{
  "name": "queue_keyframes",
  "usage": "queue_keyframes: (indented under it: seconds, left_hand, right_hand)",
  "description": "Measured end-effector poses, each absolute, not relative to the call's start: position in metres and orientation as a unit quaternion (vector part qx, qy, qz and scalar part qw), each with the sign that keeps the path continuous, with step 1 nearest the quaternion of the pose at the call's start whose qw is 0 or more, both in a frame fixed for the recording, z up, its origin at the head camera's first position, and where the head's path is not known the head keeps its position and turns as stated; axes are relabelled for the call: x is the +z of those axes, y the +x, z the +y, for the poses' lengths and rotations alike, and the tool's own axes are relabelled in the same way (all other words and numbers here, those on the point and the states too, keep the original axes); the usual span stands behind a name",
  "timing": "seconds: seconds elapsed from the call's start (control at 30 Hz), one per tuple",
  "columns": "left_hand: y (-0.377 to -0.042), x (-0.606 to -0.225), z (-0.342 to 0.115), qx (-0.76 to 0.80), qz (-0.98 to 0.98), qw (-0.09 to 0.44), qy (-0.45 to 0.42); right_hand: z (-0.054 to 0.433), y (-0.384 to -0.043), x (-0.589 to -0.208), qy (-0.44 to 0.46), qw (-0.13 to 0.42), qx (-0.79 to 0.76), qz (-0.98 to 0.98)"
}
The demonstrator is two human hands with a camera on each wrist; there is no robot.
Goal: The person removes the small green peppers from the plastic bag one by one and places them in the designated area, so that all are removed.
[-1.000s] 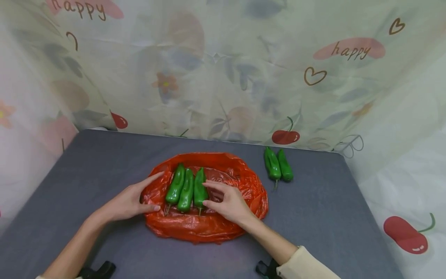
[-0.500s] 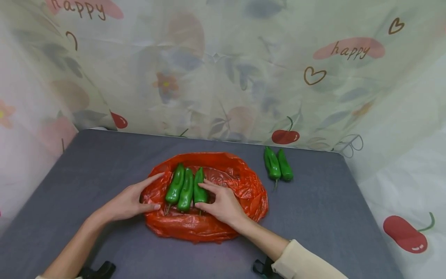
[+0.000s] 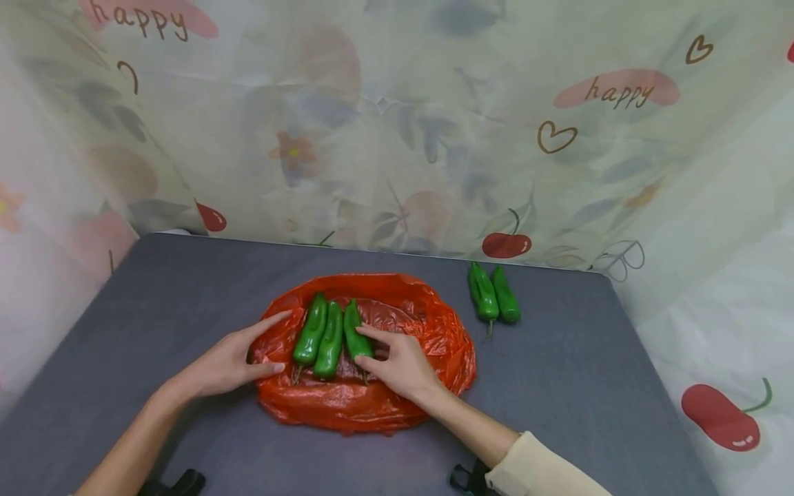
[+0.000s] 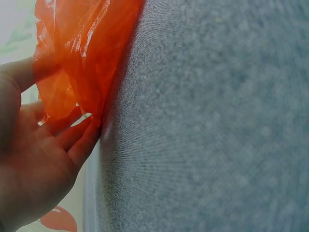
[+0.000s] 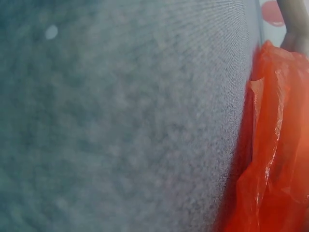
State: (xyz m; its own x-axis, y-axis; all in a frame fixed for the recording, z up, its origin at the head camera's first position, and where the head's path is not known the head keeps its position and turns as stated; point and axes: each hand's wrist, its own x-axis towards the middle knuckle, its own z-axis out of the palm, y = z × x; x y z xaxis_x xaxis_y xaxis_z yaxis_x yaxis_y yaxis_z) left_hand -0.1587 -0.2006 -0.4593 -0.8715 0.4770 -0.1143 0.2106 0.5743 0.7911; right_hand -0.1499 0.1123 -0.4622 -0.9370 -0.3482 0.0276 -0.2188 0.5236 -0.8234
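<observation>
A red plastic bag (image 3: pixel 397 406) lies spread with its mouth up and its rim rolled down. Inside, toward the left, two green peppers (image 3: pixel 320 337) lie side by side. A third green pepper (image 3: pixel 355 327) is just right of them, slightly tilted, between the thumb and index fingertip of my right hand (image 3: pixel 403 362). My left hand (image 3: pixel 226 362) holds the bag's left rim, thumb and index fingertip over the edge. In the left wrist view, other fingers (image 4: pixel 79 140) show outside the orange-looking film. The right wrist view has only the bag's side (image 5: pixel 270 159), not the right hand's fingers.
Two more green peppers (image 3: pixel 493 293) lie on the grey table cover (image 3: pixel 558 386) near its back right edge. A printed curtain (image 3: pixel 384 138) hangs behind the table and along both sides. Black wrist straps (image 3: pixel 180 482) show at the bottom.
My right hand shifted left onto the third pepper, then slightly right again, and that pepper's stem end swung right. The left hand has stayed at the bag's rim.
</observation>
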Motion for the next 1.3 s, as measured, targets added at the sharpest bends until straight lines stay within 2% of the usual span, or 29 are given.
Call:
queue_keyframes:
  seconds: [0.5,0.77,1.3]
  left_hand:
    - [-0.158,-0.459,-0.2,0.421,0.87,0.159,0.2]
    - [-0.159,-0.461,-0.2,0.422,0.871,0.154,0.2]
    - [-0.159,-0.462,-0.201,0.416,0.873,0.147,0.207]
  right_hand:
    - [0.122,-0.148,-0.459,-0.126,0.084,-0.507,0.848]
    - [0.131,-0.147,-0.452,-0.106,0.114,-0.582,0.798]
    - [0.159,-0.143,-0.431,-0.098,0.103,-0.631,0.763]
